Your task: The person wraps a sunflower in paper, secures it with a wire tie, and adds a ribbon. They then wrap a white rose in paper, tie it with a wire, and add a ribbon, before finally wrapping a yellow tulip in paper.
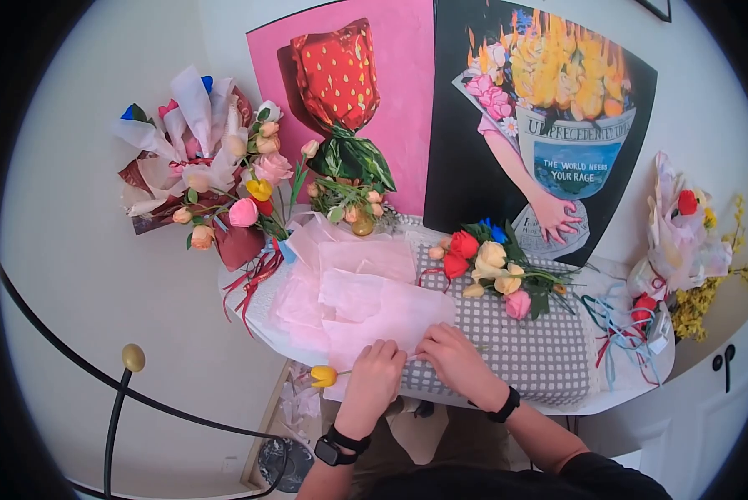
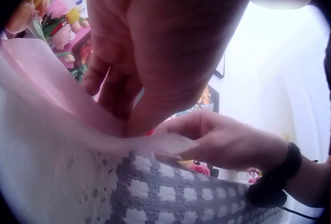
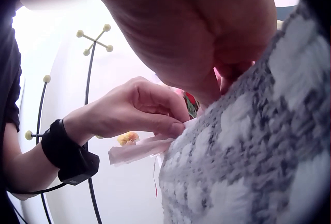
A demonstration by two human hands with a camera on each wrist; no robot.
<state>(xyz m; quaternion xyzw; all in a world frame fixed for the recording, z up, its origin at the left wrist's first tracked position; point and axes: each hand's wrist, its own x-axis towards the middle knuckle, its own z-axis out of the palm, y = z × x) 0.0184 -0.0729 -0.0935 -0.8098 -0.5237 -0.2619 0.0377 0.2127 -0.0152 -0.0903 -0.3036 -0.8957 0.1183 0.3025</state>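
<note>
Fingers (image 3: 173, 127) of both hands pinch the pink tissue sheet (image 1: 374, 312) at the surface's near edge. Thin, limp, easily torn, I judge; best held at its edge.

Before you: a small table (image 1: 557, 392) under a grey-and-white checked cloth (image 1: 541, 350), set against a white wall (image 1: 82, 250). Two posters (one pink (image 1: 407, 100), one black (image 1: 474, 167)) lean behind it; a black coat stand (image 1: 120, 400) sits left.

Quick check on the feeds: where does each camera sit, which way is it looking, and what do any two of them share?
Head: on the head, looking down at the table; both forearms and watches show.
Left wrist: under the left hand, facing the right hand across pink tissue paper.
Right wrist: under the right hand, low over the grey checked cloth, facing the left hand.
Shared: both wrist views show both hands pinching the tissue edge.
</note>
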